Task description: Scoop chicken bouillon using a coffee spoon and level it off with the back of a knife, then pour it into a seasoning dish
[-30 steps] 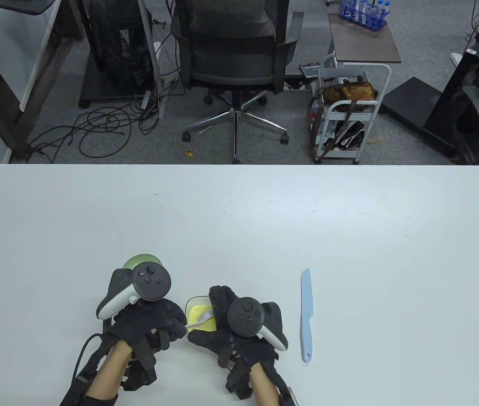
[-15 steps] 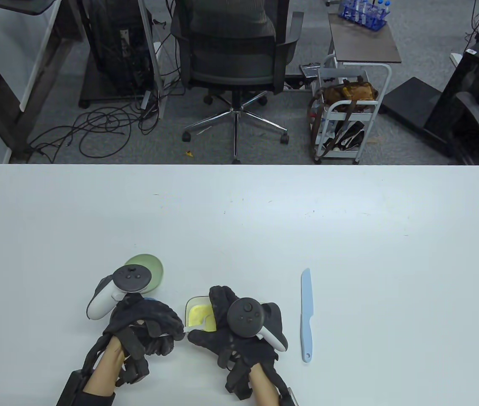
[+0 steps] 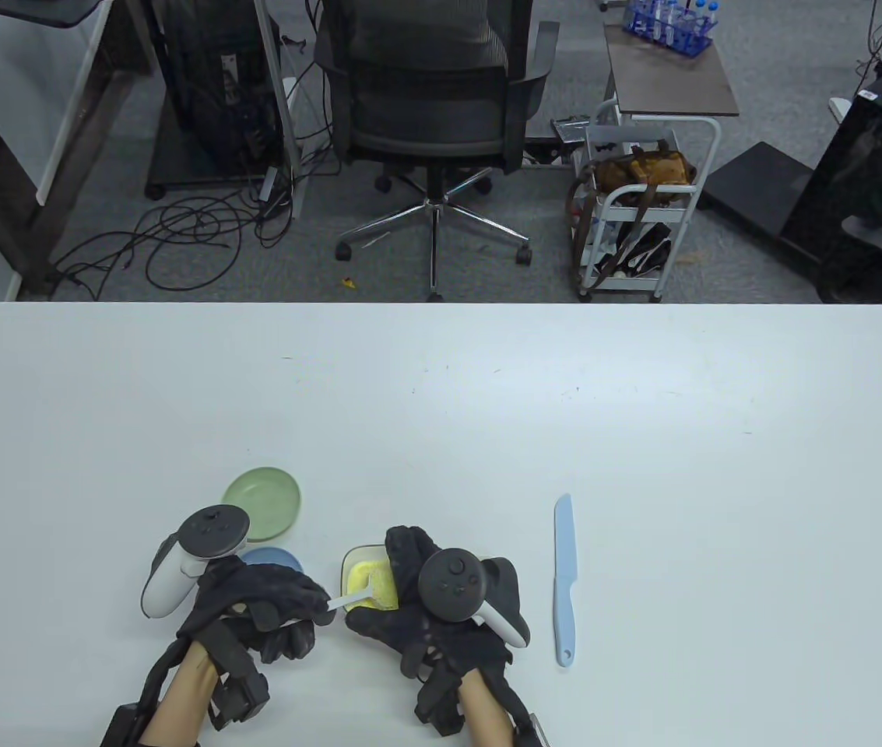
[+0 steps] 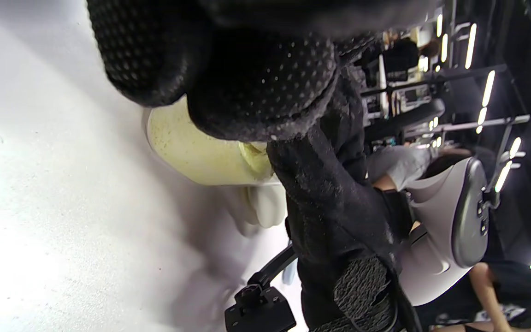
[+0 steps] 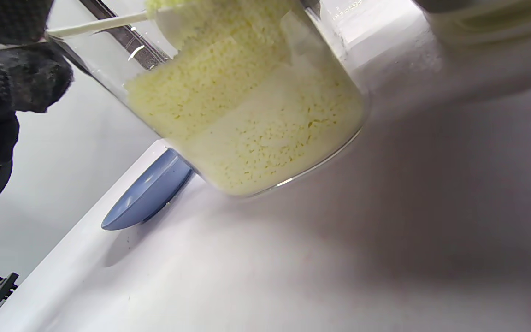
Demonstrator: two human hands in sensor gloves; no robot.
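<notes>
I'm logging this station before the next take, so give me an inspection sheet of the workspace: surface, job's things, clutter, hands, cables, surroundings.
Surface: white table, a few faint marks.
Job's things: clear jar of yellow bouillon, tilted in the right wrist view; white coffee spoon reaching into it; blue knife lying apart to the right, untouched; green dish and blue dish left of the jar.
Clutter: nothing seen.
Hands: left hand pinches the spoon handle; right hand grips the jar.
Cables: glove leads at both wrists; loose cables on the floor beyond the table.
Surroundings: office chair, white cart, rack of tubes.
</notes>
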